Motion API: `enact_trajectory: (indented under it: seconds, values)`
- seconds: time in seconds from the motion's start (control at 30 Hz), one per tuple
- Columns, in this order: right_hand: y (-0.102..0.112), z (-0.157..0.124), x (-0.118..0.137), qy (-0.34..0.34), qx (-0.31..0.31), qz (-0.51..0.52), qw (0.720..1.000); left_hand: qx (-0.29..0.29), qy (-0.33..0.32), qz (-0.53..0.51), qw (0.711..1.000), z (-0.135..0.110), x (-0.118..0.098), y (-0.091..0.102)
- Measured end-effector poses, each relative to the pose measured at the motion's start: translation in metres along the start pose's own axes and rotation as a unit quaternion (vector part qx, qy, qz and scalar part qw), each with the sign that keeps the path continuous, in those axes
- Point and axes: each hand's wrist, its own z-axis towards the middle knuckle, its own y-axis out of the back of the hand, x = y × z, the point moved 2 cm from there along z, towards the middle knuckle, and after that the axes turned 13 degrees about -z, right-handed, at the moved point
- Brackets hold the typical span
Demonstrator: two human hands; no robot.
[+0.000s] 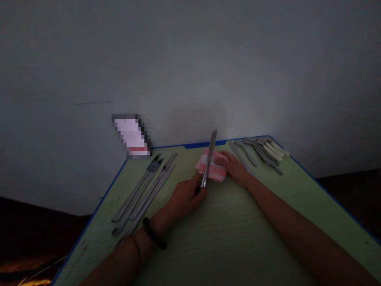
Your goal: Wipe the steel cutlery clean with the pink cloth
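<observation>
My left hand [190, 194] is closed around the handle of a table knife [212, 145], whose blade points up and away from me. Behind the knife is a folded pink and white cloth [218, 171], gripped at its right side by my right hand [235, 167]. The cloth lies against the knife around the join of blade and handle. My right thumb rests on the front of the cloth; the other fingers are mostly hidden behind it. Both hands are above the middle of the green table [226, 238].
Several knives and other long metal cutlery [145, 190] lie side by side on the left. At the far right is a pile of cutlery [258, 149], some with white handles [274, 151]. A blurred-out phone-like object [131, 135] leans against the grey wall [190, 71].
</observation>
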Motion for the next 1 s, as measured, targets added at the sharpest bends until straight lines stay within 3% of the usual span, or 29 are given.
enact_trajectory:
  seconds: [0.3,0.43,0.57,0.67,0.83,1.0]
  values:
    - [-0.001,0.0,0.0,-0.006,0.005,0.02,1.0,0.002,-0.001,0.008,1.0,0.0,0.0,-0.001]
    - [-0.001,0.001,0.005,-0.025,0.004,0.106,0.994,0.002,0.0,0.014,1.0,0.0,0.0,-0.001]
    - [0.0,-0.001,0.009,-0.074,0.069,0.273,0.957,0.003,0.003,0.012,1.0,0.0,0.001,-0.001]
    - [-0.008,-0.005,0.007,-0.089,0.137,0.331,0.929,-0.023,0.021,0.013,0.999,0.001,0.003,-0.002]
    - [-0.029,-0.01,0.0,-0.054,0.115,0.287,0.95,-0.024,0.026,0.015,0.999,0.001,0.004,-0.004]
    - [-0.033,-0.013,0.007,-0.038,0.138,0.257,0.956,-0.023,0.025,0.045,0.998,0.001,0.004,-0.004]
